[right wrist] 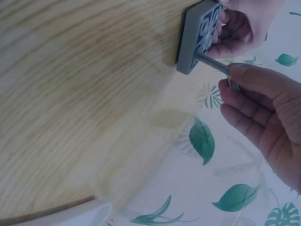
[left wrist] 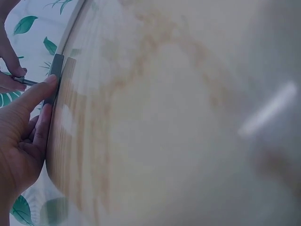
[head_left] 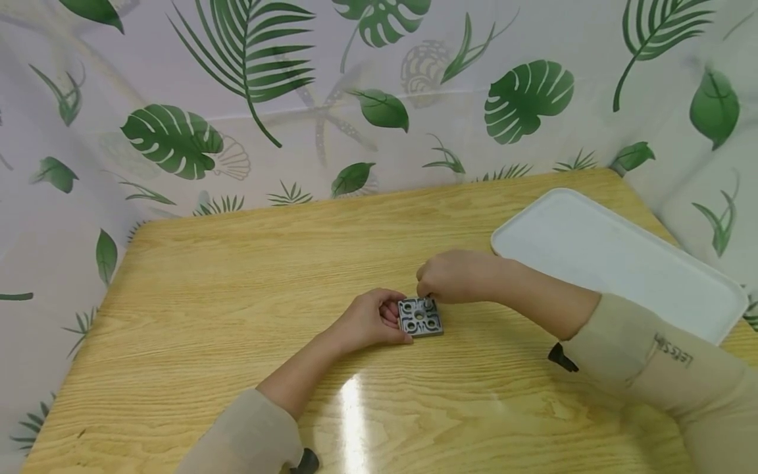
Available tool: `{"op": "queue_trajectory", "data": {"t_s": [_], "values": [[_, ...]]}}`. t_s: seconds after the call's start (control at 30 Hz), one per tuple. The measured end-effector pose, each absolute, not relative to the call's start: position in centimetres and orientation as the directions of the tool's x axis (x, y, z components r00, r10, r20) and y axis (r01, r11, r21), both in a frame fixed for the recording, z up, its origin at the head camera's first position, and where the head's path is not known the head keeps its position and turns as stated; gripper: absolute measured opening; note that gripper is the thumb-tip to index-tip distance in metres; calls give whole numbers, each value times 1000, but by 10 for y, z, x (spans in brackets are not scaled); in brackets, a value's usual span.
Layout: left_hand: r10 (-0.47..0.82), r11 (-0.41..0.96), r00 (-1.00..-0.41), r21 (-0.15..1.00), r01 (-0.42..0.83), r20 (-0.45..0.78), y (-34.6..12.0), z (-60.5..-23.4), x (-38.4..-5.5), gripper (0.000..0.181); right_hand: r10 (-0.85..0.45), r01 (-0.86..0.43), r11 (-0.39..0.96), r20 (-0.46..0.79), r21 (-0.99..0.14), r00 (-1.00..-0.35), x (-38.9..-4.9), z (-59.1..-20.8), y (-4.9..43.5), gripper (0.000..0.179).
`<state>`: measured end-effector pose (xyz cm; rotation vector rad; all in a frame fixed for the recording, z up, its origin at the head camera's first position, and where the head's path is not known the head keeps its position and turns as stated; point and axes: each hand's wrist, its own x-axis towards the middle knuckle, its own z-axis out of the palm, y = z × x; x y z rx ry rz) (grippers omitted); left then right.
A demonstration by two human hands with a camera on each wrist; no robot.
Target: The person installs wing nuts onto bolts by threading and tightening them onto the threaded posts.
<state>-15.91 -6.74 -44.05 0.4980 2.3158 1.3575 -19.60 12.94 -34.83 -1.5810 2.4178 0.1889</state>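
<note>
A small square grey plate [head_left: 422,325] with dark grooves and several round holes lies on the wooden table [head_left: 254,283]. My left hand [head_left: 370,318] holds it by its left side, thumb along the near edge and fingers at the far edge. Over the plate's far right corner, my right hand [head_left: 458,276] pinches a threaded metal bolt [right wrist: 212,63] by its head end. The bolt's tip meets the corner hole in the right wrist view; how deep it sits cannot be seen. In the left wrist view the plate [left wrist: 55,75] shows edge-on.
A white rectangular tray [head_left: 592,230] lies at the table's right side, beyond my right forearm. Behind and beside the table hangs a white cloth [head_left: 438,118] printed with green leaves. Light glares off the table's near part.
</note>
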Motion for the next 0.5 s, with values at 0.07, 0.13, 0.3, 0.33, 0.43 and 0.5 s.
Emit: {"op": "queue_trajectory", "data": {"t_s": [0.07,0.13,0.3,0.33,0.43,0.5], "values": [[495,469,-852,878,99,-168,-67,-441,-159,68,-878,-915,404,-279,2,-388,-195,-349,128,8],[497,472,-850,876,99,-172,-67,-441,-159,69,-866,-906,422,-286,19,-410,-194,-350,127,6],[501,472,-849,875,108,-166,-68,-439,-159,69,-808,-831,553,-280,-55,-519,-192,-352,125,12],[502,473,-849,874,111,-164,-68,-439,-160,69,-789,-804,587,-282,-88,-546,-192,-353,124,12],[506,475,-848,872,120,-159,-68,-439,-160,69,-717,-696,691,-302,-195,-628,-192,-355,122,12],[509,475,-846,871,123,-158,-68,-440,-160,69,-658,-601,753,-330,-269,-677,-192,-356,121,13]]}}
